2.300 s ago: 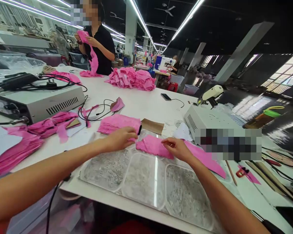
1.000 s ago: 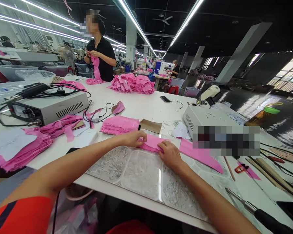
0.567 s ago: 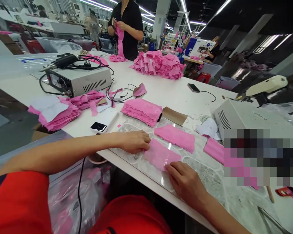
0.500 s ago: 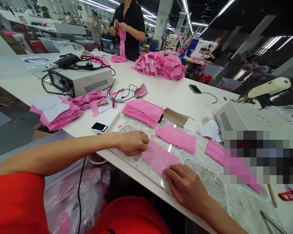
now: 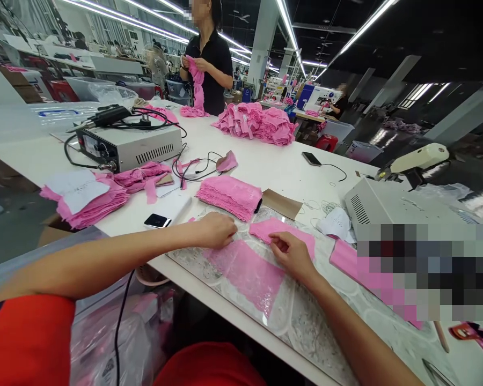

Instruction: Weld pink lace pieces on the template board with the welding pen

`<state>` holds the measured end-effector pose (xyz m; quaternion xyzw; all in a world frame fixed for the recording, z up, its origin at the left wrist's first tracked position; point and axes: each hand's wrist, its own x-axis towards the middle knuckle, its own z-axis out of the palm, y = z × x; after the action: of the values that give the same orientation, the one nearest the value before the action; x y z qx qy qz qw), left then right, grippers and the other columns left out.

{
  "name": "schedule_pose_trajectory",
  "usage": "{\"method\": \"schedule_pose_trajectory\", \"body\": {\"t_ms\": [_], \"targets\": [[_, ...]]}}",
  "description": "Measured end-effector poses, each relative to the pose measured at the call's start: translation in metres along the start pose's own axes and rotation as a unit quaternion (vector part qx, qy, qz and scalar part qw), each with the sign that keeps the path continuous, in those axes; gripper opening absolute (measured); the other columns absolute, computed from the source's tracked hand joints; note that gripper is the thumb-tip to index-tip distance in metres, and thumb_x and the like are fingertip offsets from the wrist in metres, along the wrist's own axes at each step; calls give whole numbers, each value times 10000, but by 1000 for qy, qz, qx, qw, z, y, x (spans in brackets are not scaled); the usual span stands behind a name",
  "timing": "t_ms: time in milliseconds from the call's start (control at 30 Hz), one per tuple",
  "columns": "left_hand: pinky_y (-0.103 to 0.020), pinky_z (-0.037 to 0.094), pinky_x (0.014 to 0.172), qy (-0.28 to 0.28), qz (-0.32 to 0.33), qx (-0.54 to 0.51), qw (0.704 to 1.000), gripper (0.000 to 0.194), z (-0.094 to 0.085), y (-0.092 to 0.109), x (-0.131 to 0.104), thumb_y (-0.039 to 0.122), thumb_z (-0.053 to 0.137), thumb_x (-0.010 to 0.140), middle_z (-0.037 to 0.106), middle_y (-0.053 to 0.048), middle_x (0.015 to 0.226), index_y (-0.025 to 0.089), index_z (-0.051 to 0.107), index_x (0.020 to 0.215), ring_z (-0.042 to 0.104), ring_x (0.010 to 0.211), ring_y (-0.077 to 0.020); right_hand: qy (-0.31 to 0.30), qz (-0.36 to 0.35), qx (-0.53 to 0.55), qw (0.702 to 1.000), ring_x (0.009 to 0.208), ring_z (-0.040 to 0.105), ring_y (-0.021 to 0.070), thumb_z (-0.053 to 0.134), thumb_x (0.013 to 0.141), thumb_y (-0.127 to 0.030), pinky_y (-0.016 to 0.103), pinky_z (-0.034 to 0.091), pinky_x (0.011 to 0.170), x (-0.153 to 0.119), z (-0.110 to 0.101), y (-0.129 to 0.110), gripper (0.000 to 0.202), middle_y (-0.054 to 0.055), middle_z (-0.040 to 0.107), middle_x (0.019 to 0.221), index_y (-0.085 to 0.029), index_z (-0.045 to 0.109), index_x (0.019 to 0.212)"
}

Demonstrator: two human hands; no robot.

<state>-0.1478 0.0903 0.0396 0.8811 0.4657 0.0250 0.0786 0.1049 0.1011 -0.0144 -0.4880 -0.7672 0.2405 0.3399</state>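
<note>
A thin, sheer pink fabric piece (image 5: pixel 251 276) lies flat on the clear plastic template (image 5: pixel 317 316) at the table's near edge. My left hand (image 5: pixel 219 230) rests at its upper left edge, fingers curled down; what they hold, if anything, is hidden. Over a second pink fabric piece (image 5: pixel 306 241), just beyond the sheer one, hovers my right hand (image 5: pixel 293 256). Its fingers are bent, with a gap showing between finger and thumb, and nothing visible is in them. Behind my left hand sits a thick stack of pink fabric pieces (image 5: pixel 229 194).
A brown card (image 5: pixel 282 203) lies beside the stack. To the left are a grey control box (image 5: pixel 145 147) with cables, a phone-like device (image 5: pixel 158 220) and more pink fabric (image 5: pixel 100 206). A machine housing (image 5: pixel 394 206) stands right. Across the table, a person holds pink fabric.
My right hand has left the sheer piece's lower corner and moved up to the second pink piece. My left hand stays near the sheer piece's upper edge. The view has shifted slightly.
</note>
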Motion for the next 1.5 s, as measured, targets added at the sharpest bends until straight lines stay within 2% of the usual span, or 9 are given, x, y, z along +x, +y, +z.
{"method": "schedule_pose_trajectory", "body": {"t_ms": [100,167,333,667,967,1133,1300,1500], "targets": [[-275,433,687,18,-5,-23,1000,147,3,5,17,198,577,811,664,-63,945,190,674,921,626,831,-206,-3,11,1,1000,608,581,146,536,725,-278,302,509,596,0,2,5,232,49,690,772,-197,693,876],[-264,439,710,27,-4,-38,999,191,8,7,30,204,588,828,653,-62,1015,193,662,1003,623,872,-200,-9,15,1,1000,601,579,145,540,733,-297,300,503,588,0,0,6,236,51,689,765,-194,694,878],[-253,436,710,34,11,-52,998,143,21,8,49,198,552,876,653,-65,985,175,683,929,615,882,-194,-29,20,0,999,609,594,147,537,741,-307,294,501,584,-1,-5,5,240,52,694,775,-193,696,879],[-250,413,680,39,33,-33,998,259,19,4,52,181,448,926,656,-56,909,162,687,827,598,807,-170,-37,34,2,999,650,597,139,518,739,-287,285,489,616,-1,-7,6,252,40,695,802,-204,699,893],[-247,375,630,46,67,7,997,260,11,6,51,208,456,924,632,-50,938,167,676,794,582,782,-157,-22,31,-18,999,642,585,150,526,748,-273,305,473,640,7,-10,-4,232,40,696,773,-199,709,871],[-245,390,632,59,78,15,995,257,15,5,51,232,448,933,626,-56,972,168,688,865,591,781,-154,-15,14,-23,1000,719,595,160,589,761,-303,302,452,692,23,4,-21,170,36,708,821,-226,722,832],[-237,407,645,76,88,15,993,226,19,2,52,229,463,931,632,-50,938,165,678,900,602,794,-154,-14,39,-14,999,702,606,169,597,743,-265,290,429,659,35,25,-24,133,31,719,783,-225,725,746],[-254,422,695,127,83,17,988,190,27,1,47,237,476,936,613,-61,942,155,647,928,585,832,-166,-11,57,30,998,608,568,142,538,713,-244,264,410,612,35,26,-20,168,2,678,653,-213,697,671]]}}
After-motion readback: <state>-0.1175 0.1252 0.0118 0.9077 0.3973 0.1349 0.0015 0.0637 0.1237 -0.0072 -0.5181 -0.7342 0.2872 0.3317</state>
